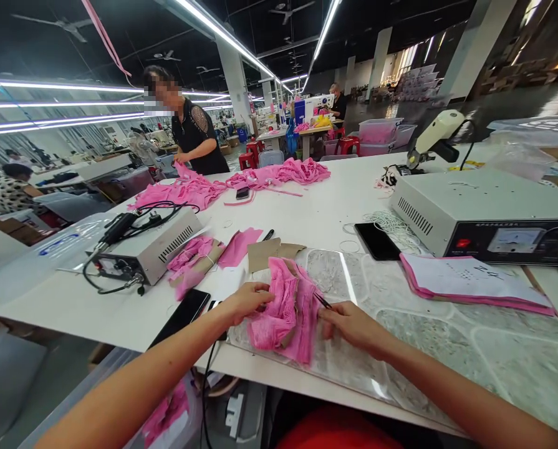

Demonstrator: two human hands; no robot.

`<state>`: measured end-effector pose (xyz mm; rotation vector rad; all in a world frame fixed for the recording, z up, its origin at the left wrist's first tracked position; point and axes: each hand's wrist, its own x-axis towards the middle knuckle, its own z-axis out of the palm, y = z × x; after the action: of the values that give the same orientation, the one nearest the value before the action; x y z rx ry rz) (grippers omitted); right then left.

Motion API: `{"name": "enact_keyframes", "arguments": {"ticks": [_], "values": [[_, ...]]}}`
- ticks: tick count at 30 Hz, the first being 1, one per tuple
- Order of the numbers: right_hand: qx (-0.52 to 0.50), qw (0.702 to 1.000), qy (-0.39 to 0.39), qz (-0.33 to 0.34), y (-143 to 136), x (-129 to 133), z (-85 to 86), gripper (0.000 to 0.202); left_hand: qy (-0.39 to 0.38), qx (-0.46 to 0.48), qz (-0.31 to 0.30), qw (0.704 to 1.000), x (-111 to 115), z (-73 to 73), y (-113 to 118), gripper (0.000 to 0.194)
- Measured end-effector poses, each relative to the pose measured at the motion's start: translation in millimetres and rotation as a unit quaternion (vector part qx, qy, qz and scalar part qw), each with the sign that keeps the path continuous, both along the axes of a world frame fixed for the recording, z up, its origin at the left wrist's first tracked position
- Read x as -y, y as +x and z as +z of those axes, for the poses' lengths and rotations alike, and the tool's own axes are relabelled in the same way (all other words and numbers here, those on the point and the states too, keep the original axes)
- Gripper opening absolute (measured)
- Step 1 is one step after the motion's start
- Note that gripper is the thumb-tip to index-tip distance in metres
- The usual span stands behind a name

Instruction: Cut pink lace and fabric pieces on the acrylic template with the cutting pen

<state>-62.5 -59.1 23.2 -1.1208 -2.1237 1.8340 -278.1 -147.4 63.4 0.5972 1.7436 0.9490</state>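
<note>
A bunched piece of pink fabric (283,305), gathered in ruffles with brown paper showing between its layers, lies in front of me on a clear, marble-patterned mat (400,355). My left hand (248,304) is at its left edge, fingers bent and closed on the cloth. From the right side my right hand (351,324) grips dark, slim tweezers (323,301), whose tips touch the fabric's right edge. Behind the fabric is a piece of brown paper (272,252). A tied pink bundle (194,259) sits farther left beside a flat pink piece (241,246).
A grey machine box (148,243) with cables stands left, and a larger one (484,212) right. Phones (376,241) lie on the white table (344,187). Pink-edged sheets (470,284) are at right. Across the table a person (194,137) handles a pink fabric heap (185,187).
</note>
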Motion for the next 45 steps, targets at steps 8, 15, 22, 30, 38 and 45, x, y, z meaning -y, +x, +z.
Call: {"name": "enact_keyframes", "arguments": {"ticks": [8,15,22,30,38,45], "values": [[0.001,0.994,0.112,0.005,-5.6,-36.7,0.0,0.034,0.043,0.175,0.037,0.983,24.9,-20.2,38.5,0.031],[-0.072,0.959,0.271,-0.031,28.1,-3.6,20.7,0.036,0.101,-0.196,-0.045,0.974,47.5,-15.7,27.2,0.024],[-0.102,0.937,0.318,0.101,24.0,0.1,-7.2,0.034,0.211,-0.493,-0.380,0.754,39.8,-23.7,8.3,0.050],[-0.125,0.949,0.264,0.119,37.8,-22.4,-8.5,0.027,0.219,-0.529,-0.372,0.731,20.0,-25.1,-17.7,0.036],[-0.103,0.953,0.256,0.122,36.0,-23.5,-6.6,0.032,0.251,-0.575,-0.457,0.631,-3.3,0.8,-31.7,0.022],[-0.090,0.972,0.188,0.111,36.3,-25.7,-12.0,0.039,0.263,-0.551,-0.508,0.607,-1.9,9.4,-33.5,0.052]]}}
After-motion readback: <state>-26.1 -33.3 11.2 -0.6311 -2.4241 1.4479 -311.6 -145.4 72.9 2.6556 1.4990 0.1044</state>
